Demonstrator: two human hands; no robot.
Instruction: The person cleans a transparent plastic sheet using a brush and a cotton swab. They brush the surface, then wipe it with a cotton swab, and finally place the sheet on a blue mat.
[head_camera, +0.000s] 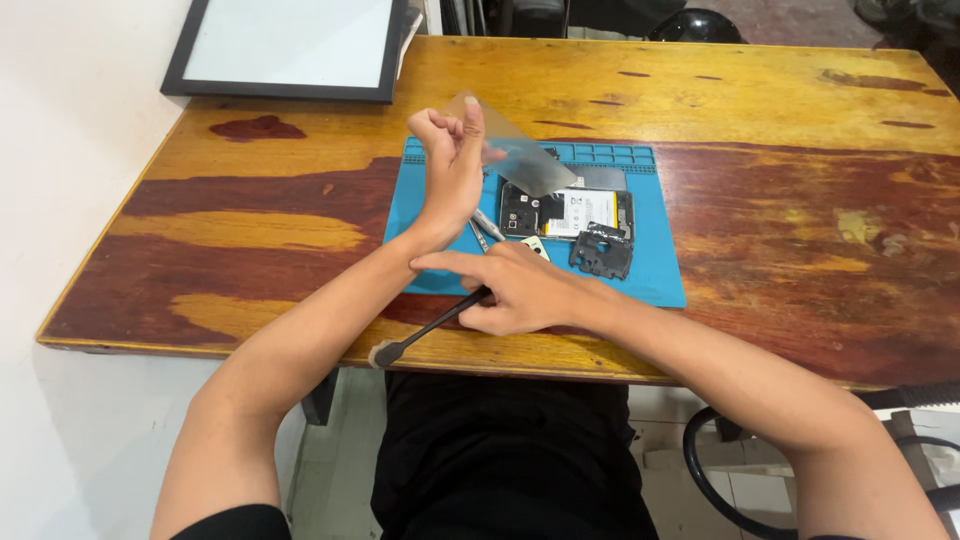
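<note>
Worn wooden table (760, 180), blue mat (660, 280) mid-table with an opened phone (570, 213) on it. My left hand (450, 165) is raised over the mat's left part, fingers pinching a thin grey sheet (515, 155). My right hand (515, 290) sits at the mat's near edge, fingers closed on a black brush (425, 330).

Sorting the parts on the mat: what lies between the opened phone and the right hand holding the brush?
In the head view, a small pale part lies on the blue mat between the opened phone and the right hand.
</note>
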